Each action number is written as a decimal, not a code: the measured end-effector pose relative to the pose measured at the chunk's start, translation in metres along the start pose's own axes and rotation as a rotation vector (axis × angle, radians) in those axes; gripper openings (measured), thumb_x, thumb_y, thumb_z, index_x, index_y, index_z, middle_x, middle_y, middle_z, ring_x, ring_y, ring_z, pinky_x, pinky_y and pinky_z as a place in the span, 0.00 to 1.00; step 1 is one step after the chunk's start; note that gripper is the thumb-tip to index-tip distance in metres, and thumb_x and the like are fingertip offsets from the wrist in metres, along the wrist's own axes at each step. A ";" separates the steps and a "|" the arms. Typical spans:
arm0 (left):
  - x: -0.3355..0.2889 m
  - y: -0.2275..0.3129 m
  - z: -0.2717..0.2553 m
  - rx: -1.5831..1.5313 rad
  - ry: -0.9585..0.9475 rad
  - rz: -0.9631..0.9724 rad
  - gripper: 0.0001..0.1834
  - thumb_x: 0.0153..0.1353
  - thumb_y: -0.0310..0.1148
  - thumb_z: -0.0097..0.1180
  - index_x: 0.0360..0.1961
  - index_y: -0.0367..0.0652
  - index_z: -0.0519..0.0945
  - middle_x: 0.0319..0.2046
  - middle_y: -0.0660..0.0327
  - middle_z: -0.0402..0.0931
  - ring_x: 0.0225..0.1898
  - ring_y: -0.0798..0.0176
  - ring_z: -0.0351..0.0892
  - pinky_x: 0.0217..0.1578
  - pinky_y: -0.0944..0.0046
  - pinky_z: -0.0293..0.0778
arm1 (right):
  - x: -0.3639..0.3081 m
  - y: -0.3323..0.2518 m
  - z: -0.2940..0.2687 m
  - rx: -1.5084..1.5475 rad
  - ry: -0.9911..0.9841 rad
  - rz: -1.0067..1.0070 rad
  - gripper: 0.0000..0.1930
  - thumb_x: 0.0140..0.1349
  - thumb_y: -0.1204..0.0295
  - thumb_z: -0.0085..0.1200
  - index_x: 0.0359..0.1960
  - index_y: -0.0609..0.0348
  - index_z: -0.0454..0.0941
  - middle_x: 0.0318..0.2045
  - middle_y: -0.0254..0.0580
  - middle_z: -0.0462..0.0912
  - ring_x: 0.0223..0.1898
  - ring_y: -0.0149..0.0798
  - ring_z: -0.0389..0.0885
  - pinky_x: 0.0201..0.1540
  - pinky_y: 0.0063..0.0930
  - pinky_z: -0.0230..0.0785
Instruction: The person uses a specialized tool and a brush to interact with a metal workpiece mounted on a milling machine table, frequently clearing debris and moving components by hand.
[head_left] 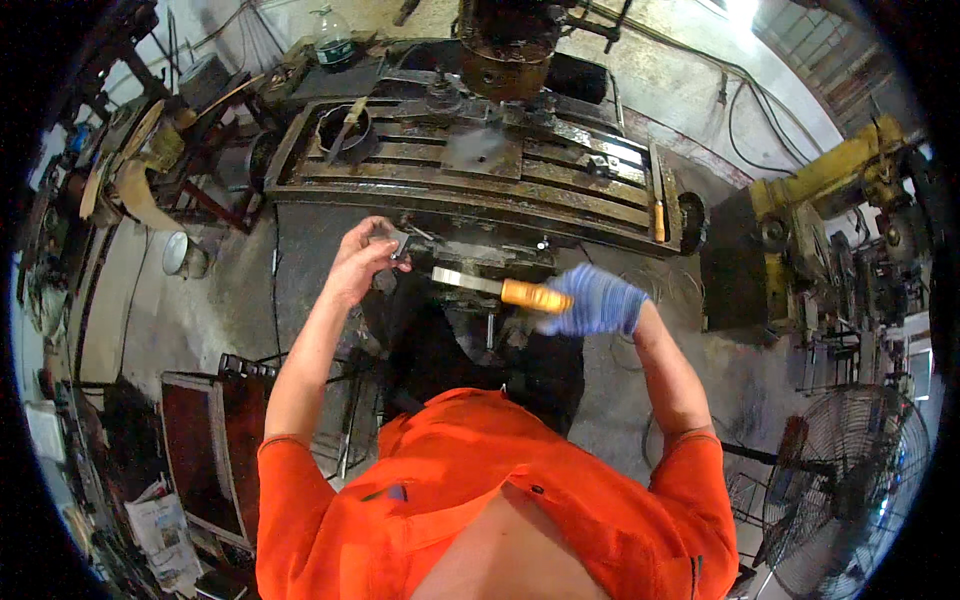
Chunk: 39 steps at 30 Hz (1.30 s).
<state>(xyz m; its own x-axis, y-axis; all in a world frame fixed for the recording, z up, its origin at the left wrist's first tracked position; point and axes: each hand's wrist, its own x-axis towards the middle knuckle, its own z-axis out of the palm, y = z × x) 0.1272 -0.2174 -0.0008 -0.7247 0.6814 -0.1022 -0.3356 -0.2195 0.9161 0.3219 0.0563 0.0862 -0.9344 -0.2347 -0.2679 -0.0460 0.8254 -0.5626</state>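
Through my feed, the gloved right hand [597, 302] grasps a flat-bladed tool [512, 291] by its orange handle, blade pointing toward the bare left hand [368, 260], which pinches a small metal piece [400, 244] near the tip. Beyond them I see the slotted machine table [405, 182] with a black pot [360, 149] on it, then a clear bottle [332, 40].
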 end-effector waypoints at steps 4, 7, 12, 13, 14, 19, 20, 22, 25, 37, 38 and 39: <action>0.019 0.016 0.014 0.243 -0.028 -0.016 0.17 0.50 0.28 0.53 0.42 0.34 0.73 0.27 0.58 0.76 0.25 0.62 0.78 0.30 0.65 0.75 | 0.017 0.036 -0.026 0.388 0.412 0.160 0.15 0.47 0.60 0.61 0.29 0.59 0.78 0.21 0.42 0.80 0.26 0.29 0.76 0.28 0.28 0.68; 0.051 0.024 0.034 0.547 -0.090 0.071 0.13 0.48 0.31 0.56 0.33 0.32 0.76 0.23 0.60 0.76 0.24 0.68 0.76 0.27 0.68 0.73 | 0.046 0.078 -0.019 0.516 0.575 0.138 0.15 0.48 0.61 0.61 0.32 0.60 0.79 0.25 0.39 0.82 0.30 0.29 0.79 0.33 0.25 0.70; 0.099 0.025 0.065 1.198 0.109 0.304 0.18 0.42 0.40 0.59 0.28 0.34 0.76 0.17 0.57 0.74 0.22 0.62 0.76 0.26 0.65 0.71 | 0.079 0.138 0.033 0.230 0.509 0.370 0.17 0.46 0.59 0.61 0.32 0.61 0.79 0.27 0.39 0.82 0.30 0.38 0.80 0.34 0.26 0.70; 0.108 0.024 0.070 1.319 0.149 0.382 0.19 0.41 0.42 0.60 0.27 0.35 0.76 0.17 0.56 0.74 0.22 0.60 0.76 0.26 0.65 0.71 | 0.076 0.138 0.044 0.213 0.567 0.410 0.18 0.48 0.55 0.59 0.30 0.59 0.79 0.27 0.41 0.82 0.30 0.42 0.80 0.35 0.29 0.70; 0.114 0.027 0.077 1.307 0.169 0.376 0.20 0.40 0.46 0.60 0.27 0.39 0.78 0.19 0.52 0.75 0.25 0.52 0.77 0.28 0.60 0.72 | 0.074 0.122 0.043 0.035 0.503 0.548 0.19 0.46 0.53 0.57 0.29 0.57 0.79 0.27 0.45 0.81 0.31 0.46 0.79 0.35 0.32 0.70; 0.164 0.018 0.085 1.469 0.271 0.502 0.23 0.38 0.50 0.63 0.27 0.42 0.78 0.22 0.51 0.76 0.29 0.50 0.77 0.31 0.55 0.72 | 0.042 0.110 0.061 -0.104 0.545 0.614 0.22 0.45 0.49 0.53 0.32 0.53 0.79 0.29 0.49 0.79 0.34 0.51 0.77 0.37 0.37 0.70; 0.177 0.016 0.089 1.457 0.260 0.504 0.23 0.38 0.50 0.63 0.27 0.42 0.78 0.22 0.51 0.77 0.29 0.50 0.77 0.31 0.55 0.72 | 0.035 0.137 0.079 0.045 0.624 0.544 0.22 0.45 0.49 0.53 0.32 0.54 0.79 0.29 0.49 0.79 0.34 0.51 0.77 0.37 0.36 0.70; 0.189 0.011 0.095 1.489 0.242 0.513 0.19 0.41 0.46 0.63 0.28 0.42 0.77 0.23 0.49 0.76 0.30 0.49 0.77 0.32 0.54 0.72 | 0.017 0.153 0.096 0.164 0.659 0.496 0.22 0.46 0.50 0.55 0.32 0.56 0.79 0.29 0.50 0.80 0.34 0.50 0.78 0.38 0.35 0.70; 0.203 -0.007 0.080 1.508 0.192 0.595 0.16 0.44 0.40 0.61 0.31 0.41 0.77 0.25 0.49 0.77 0.30 0.47 0.77 0.33 0.53 0.72 | -0.022 0.117 0.079 0.177 0.608 0.511 0.22 0.46 0.53 0.57 0.34 0.59 0.79 0.30 0.50 0.80 0.34 0.47 0.79 0.38 0.33 0.70; 0.222 -0.012 0.095 1.564 0.147 0.651 0.08 0.49 0.31 0.53 0.32 0.43 0.76 0.30 0.51 0.76 0.32 0.49 0.76 0.33 0.52 0.72 | -0.083 0.130 0.094 0.535 0.733 0.671 0.17 0.49 0.66 0.60 0.36 0.66 0.78 0.33 0.47 0.82 0.34 0.32 0.80 0.39 0.24 0.70; 0.218 -0.012 0.099 1.587 0.168 0.632 0.08 0.49 0.31 0.53 0.31 0.43 0.76 0.30 0.52 0.76 0.32 0.49 0.76 0.32 0.51 0.72 | -0.085 0.132 0.094 0.516 0.751 0.663 0.16 0.49 0.66 0.60 0.36 0.67 0.78 0.33 0.47 0.82 0.34 0.32 0.80 0.39 0.23 0.70; 0.217 -0.012 0.102 1.611 0.189 0.613 0.07 0.49 0.31 0.53 0.30 0.43 0.76 0.30 0.52 0.76 0.32 0.49 0.77 0.31 0.51 0.72 | -0.088 0.134 0.091 0.501 0.755 0.644 0.16 0.49 0.66 0.60 0.36 0.67 0.78 0.32 0.47 0.82 0.33 0.32 0.80 0.38 0.23 0.70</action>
<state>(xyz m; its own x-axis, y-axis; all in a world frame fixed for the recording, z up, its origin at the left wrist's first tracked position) 0.0352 0.0040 0.0055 -0.6011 0.6621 0.4475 0.7959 0.5464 0.2606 0.4298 0.1408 -0.0368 -0.7151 0.6768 -0.1745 0.5137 0.3396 -0.7879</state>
